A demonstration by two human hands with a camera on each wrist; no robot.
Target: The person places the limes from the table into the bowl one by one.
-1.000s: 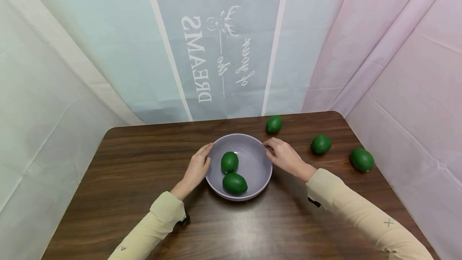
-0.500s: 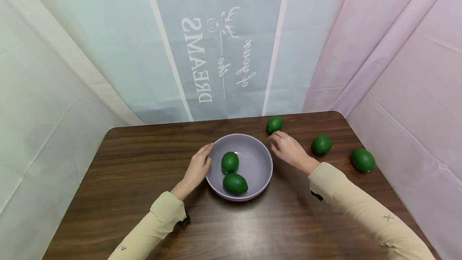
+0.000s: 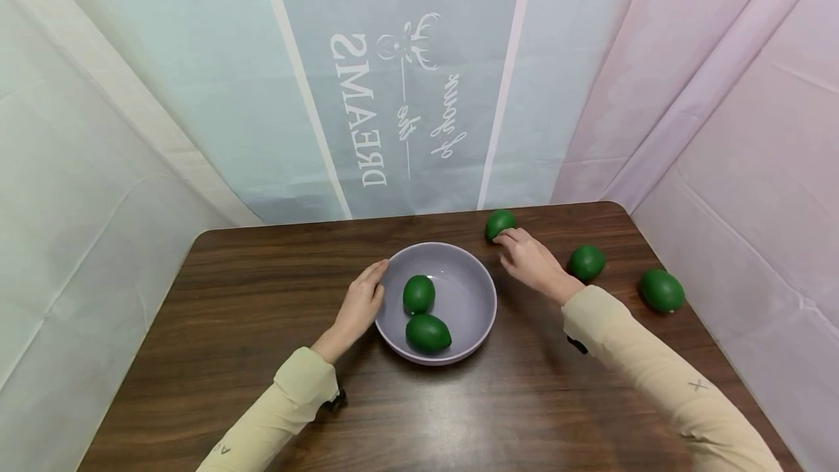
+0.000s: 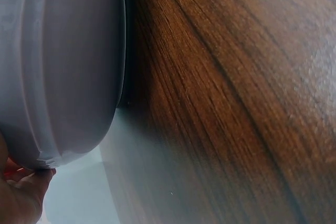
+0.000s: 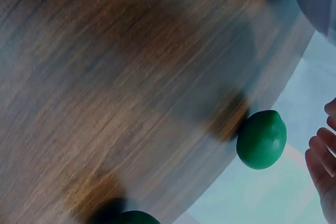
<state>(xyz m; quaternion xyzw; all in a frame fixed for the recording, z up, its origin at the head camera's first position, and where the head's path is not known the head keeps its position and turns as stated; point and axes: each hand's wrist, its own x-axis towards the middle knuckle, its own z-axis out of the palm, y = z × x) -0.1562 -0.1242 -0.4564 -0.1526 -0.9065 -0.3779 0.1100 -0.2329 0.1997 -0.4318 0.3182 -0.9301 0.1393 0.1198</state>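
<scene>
A grey-purple bowl (image 3: 468, 304) stands mid-table with two green limes in it, the upper one (image 3: 418, 294) and the lower one (image 3: 428, 333). My left hand (image 3: 357, 304) rests on the bowl's left side, its fingertips right at the rim; in the left wrist view some fingers (image 4: 29, 190) show against the bowl's edge (image 4: 79, 66). My right hand (image 3: 527, 257) reaches past the bowl's right side with loosely bent fingers, holding nothing. Its fingertips overlap the far lime (image 3: 500, 224) in the head view; in the right wrist view a gap shows between that lime (image 5: 261, 140) and the fingers (image 5: 321, 156).
Two more limes lie on the right of the wooden table (image 3: 262, 312): one (image 3: 586, 262) just beyond the right wrist, the other (image 3: 661, 290) close to the right edge. A printed cloth (image 3: 419, 130) hangs behind the table's far edge, with pale cloth on both sides.
My right hand has left the bowl's right rim and moved away and rightward to the far lime. My left hand stays at the bowl, and the limes lie where they were.
</scene>
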